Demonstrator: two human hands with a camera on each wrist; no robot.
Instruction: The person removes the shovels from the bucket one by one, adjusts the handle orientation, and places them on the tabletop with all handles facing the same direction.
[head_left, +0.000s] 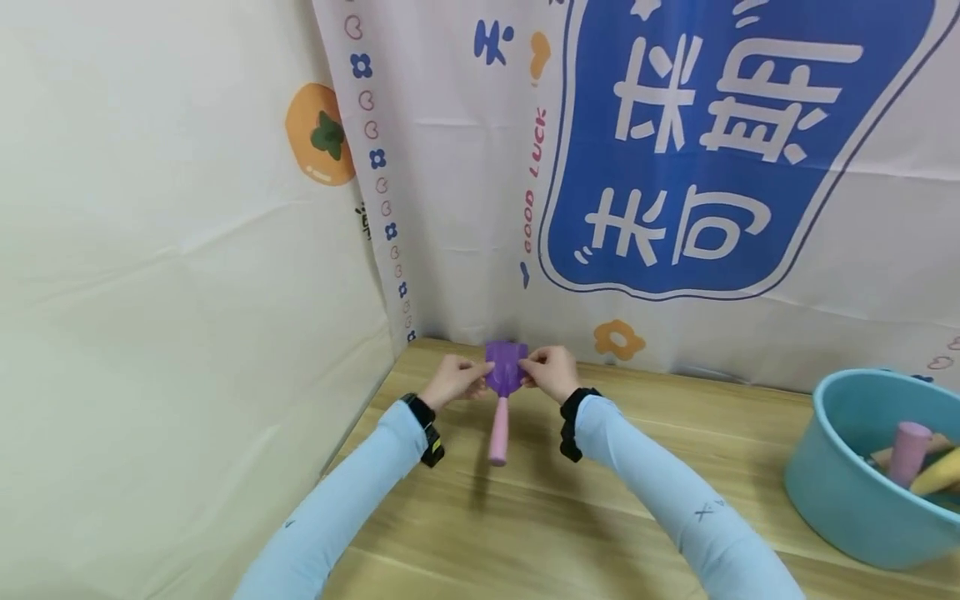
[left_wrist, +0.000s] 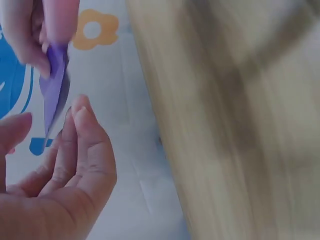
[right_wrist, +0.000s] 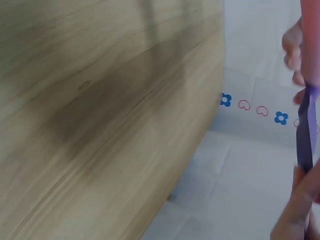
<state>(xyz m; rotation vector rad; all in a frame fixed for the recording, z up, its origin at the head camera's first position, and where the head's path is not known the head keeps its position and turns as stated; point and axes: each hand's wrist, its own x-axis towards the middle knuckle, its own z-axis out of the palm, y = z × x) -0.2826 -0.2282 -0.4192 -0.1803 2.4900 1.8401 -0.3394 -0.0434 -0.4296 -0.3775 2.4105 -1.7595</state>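
Note:
A small toy shovel (head_left: 506, 367), with a purple blade and a pink handle (head_left: 499, 433), is up near the back edge of the table, its handle toward me. My right hand (head_left: 553, 372) pinches the right edge of the blade between thumb and fingers; the right wrist view shows this hand (right_wrist: 300, 205) only partly, at the frame's edge. At the blade's left edge is my left hand (head_left: 453, 379). Seen in the left wrist view, that hand (left_wrist: 65, 185) has its thumb and bent fingers apart, on either side of the blade (left_wrist: 54, 95).
A wooden table (head_left: 450, 533) lies below the hands. At the right stands a blue-green bucket (head_left: 840, 492) holding a pink cylinder (head_left: 909, 450), a yellow piece (head_left: 937, 472) and other things. A printed cloth (head_left: 450, 208) hangs behind, and a pale covered wall (head_left: 187, 292) rises at the left.

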